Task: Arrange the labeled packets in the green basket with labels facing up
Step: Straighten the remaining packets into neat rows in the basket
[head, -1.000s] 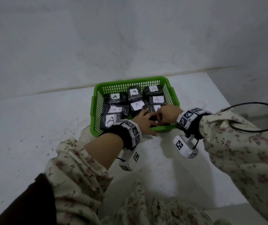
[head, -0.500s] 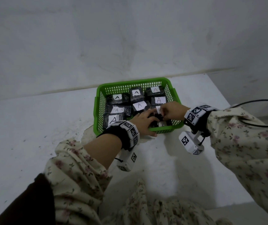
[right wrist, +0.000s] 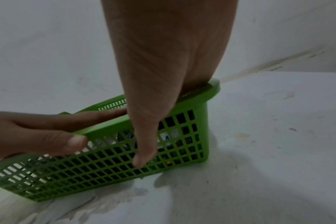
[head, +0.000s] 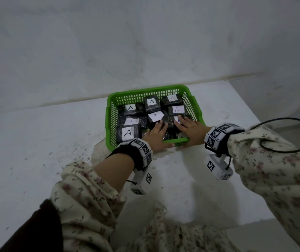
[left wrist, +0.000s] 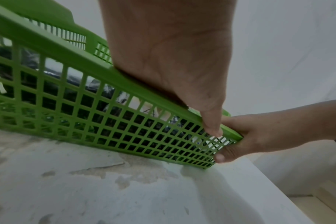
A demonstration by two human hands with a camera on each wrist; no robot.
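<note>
Both hands are settling over the near edge of the green basket (head: pixel 110 113) on the white bench (head: pixel 36 151), having stopped fiddling with a packet a second ago. The left hand (head: pixel 155 136) and right hand (head: pixel 191 130) are each clasping the rim, thumbs outside the mesh. Packets (head: pixel 127 132) inside are showing handwritten "A" labels, suggesting arranging is nearly finished.
</note>
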